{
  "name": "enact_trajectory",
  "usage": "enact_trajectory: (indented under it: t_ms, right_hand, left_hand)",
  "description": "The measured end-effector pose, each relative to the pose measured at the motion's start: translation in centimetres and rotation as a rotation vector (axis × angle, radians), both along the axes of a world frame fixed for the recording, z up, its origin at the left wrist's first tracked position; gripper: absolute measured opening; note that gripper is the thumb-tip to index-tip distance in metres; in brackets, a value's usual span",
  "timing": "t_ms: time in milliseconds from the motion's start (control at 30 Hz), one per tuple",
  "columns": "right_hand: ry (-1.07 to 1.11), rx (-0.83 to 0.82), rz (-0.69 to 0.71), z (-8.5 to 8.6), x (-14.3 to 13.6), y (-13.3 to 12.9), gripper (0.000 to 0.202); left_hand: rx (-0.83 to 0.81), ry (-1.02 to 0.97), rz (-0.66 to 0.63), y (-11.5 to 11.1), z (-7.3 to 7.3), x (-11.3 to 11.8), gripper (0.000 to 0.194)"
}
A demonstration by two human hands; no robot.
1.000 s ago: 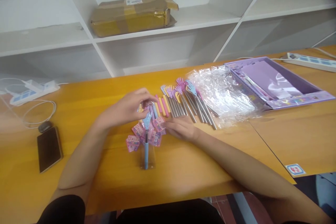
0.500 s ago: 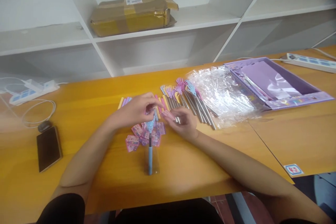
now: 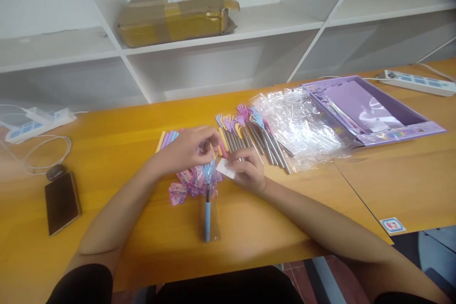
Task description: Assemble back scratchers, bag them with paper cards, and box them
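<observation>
A back scratcher [image 3: 207, 218] with a blue handle and a blue claw head hangs upright inside a clear plastic bag [image 3: 215, 230]. My left hand [image 3: 194, 148] pinches the bag's top edge above the claw. Just right of the claw, my right hand [image 3: 248, 171] is closed on a small card [image 3: 225, 168], its white side showing. Several pink printed cards [image 3: 178, 193] lie spread on the table behind the bag. Beyond my hands lie metal-shafted back scratchers [image 3: 272, 145] with coloured claws. Coloured handle tubes [image 3: 164, 139] are partly hidden behind my left hand.
A heap of clear plastic bags [image 3: 295, 128] lies at the right, beside an open purple box [image 3: 402, 109]. A phone [image 3: 62, 202] rests on the left of the table [image 3: 142, 247], near a white power strip [image 3: 39, 123]. A taped carton [image 3: 174, 21] sits on the shelf.
The card in my right hand has turned from its pink printed side to its white side, and is nearer the claw. The bagged back scratcher has shifted slightly right and down.
</observation>
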State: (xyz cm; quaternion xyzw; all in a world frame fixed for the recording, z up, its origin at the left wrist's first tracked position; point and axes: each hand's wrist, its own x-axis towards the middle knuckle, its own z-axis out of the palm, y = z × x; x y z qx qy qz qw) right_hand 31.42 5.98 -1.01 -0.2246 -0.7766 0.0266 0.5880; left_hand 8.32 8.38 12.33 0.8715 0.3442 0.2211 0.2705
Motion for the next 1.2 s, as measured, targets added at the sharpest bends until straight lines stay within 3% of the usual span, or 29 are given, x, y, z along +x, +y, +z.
enact_trajectory:
  t_ms: [133,267,433,633,800,1000,1200]
  right_hand:
    - [0.043,0.006,0.05,0.1,0.1,0.0,0.038]
    - [-0.001,0.038,0.112,0.3,0.4,0.1,0.034]
    - [-0.009,-0.041,0.034,0.6,-0.3,-0.2,0.028]
    - [0.099,-0.342,0.159,1.2,-1.4,-0.8,0.012]
    - [0.152,-0.575,0.377,1.5,-1.5,-1.0,0.018]
    - [0.256,-0.936,0.621,1.3,-1.8,-1.3,0.029]
    - [0.18,-0.736,0.45,2.1,-1.8,-1.3,0.047]
  left_hand:
    - [0.089,0.013,0.047,0.1,-0.4,0.0,0.014]
    - [0.219,0.034,0.048,0.4,-1.1,0.0,0.011]
    - [0.301,0.029,0.061,0.5,-1.7,0.3,0.011]
    - [0.356,-0.015,0.077,0.6,-2.3,0.5,0.012]
    - [0.364,-0.039,0.09,0.7,-2.4,0.5,0.011]
    - [0.232,0.02,0.115,1.0,-3.0,0.1,0.008]
    - [0.211,0.105,-0.009,1.3,-2.9,0.0,0.007]
